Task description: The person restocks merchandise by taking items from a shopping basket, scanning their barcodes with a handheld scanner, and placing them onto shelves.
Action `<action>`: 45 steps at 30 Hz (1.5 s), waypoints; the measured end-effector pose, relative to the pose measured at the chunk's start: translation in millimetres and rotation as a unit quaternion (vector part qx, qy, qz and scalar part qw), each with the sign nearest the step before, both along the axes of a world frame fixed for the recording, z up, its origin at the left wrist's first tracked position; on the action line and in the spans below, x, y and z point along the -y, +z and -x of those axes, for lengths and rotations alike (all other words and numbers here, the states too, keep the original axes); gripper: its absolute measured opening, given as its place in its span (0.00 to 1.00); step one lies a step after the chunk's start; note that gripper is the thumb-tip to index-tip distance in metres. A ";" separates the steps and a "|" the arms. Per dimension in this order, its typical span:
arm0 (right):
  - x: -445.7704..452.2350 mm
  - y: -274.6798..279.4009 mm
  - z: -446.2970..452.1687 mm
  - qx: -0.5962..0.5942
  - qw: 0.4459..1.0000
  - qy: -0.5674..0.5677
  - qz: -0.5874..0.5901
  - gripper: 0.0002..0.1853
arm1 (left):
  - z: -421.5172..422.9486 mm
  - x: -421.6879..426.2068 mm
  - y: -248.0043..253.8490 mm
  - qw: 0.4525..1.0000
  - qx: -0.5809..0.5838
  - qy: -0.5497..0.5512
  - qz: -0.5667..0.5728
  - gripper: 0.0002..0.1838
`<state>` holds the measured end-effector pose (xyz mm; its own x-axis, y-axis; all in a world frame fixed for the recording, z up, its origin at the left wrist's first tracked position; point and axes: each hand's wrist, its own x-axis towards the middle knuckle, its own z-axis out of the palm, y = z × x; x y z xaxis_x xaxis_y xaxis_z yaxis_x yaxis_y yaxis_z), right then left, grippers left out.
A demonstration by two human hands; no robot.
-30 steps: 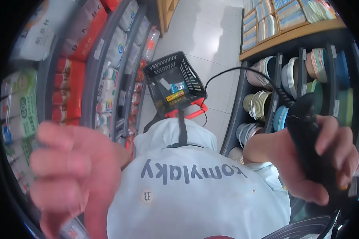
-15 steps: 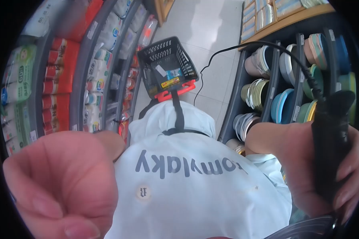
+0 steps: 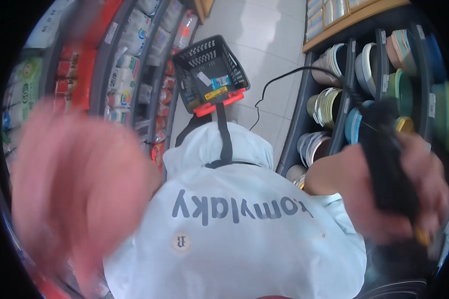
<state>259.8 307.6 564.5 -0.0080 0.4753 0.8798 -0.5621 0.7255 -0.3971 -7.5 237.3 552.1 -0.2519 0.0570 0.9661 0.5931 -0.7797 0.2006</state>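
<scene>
My left hand (image 3: 80, 184) is raised close to the camera on the left, in front of the shelves. Motion smears its fingers, so their pose and anything between them cannot be made out. On the right, my right hand (image 3: 424, 174) is closed around a black handheld device with a cable (image 3: 386, 169). A thin black cable runs from its top in an arc down toward the floor. Between my hands is my pale shirt (image 3: 234, 239) with dark lettering. A black shopping basket (image 3: 184, 94) with red handles sits ahead, holding a yellow packet (image 3: 216, 93) and a blue packet (image 3: 220, 82).
Shelves along the left carry wrapped paper rolls (image 3: 122, 82) and red packs (image 3: 80, 74). Along the right, a dark rack holds stacked plastic bowls and basins (image 3: 329, 107). A tiled aisle (image 3: 269, 50) runs between them. A dark strap (image 3: 223, 134) lies over my front.
My left hand has risen and blurred. My right hand has moved slightly inward and up with the black device. The basket appears a little higher in view.
</scene>
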 end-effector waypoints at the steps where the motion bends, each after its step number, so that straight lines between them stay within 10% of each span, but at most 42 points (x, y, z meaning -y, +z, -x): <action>1: -1.7 -24.5 9.8 0.035 0.994 -0.099 0.025 0.11 | 2.8 -15.4 -19.8 1.000 -0.004 0.002 -0.005 0.19; 5: -14.2 -164.4 35.0 0.200 0.877 -0.062 0.432 0.11 | 13.5 -68.5 -205.6 0.828 0.124 0.053 0.544 0.19; 8: -0.3 -284.2 34.5 0.344 0.815 -0.061 0.461 0.10 | 14.5 -46.1 -402.8 0.715 0.068 0.005 0.696 0.26; 12: 67.9 -364.6 16.2 0.460 0.734 -0.051 0.498 0.14 | 9.8 25.4 -528.8 0.523 0.001 -0.019 0.852 0.33; 17: 101.6 -371.1 9.1 0.533 0.694 -0.050 0.482 0.16 | 15.5 30.7 -486.7 0.458 -0.069 -0.046 0.885 0.32; 23: 78.6 -385.2 28.6 0.582 0.720 -0.013 0.377 0.28 | 8.6 56.0 -492.3 0.578 0.004 -0.098 0.810 0.21; 45: 249.5 -535.1 156.6 0.630 0.696 0.041 0.340 0.37 | 145.9 196.8 -511.4 0.594 -0.155 -0.209 0.761 0.19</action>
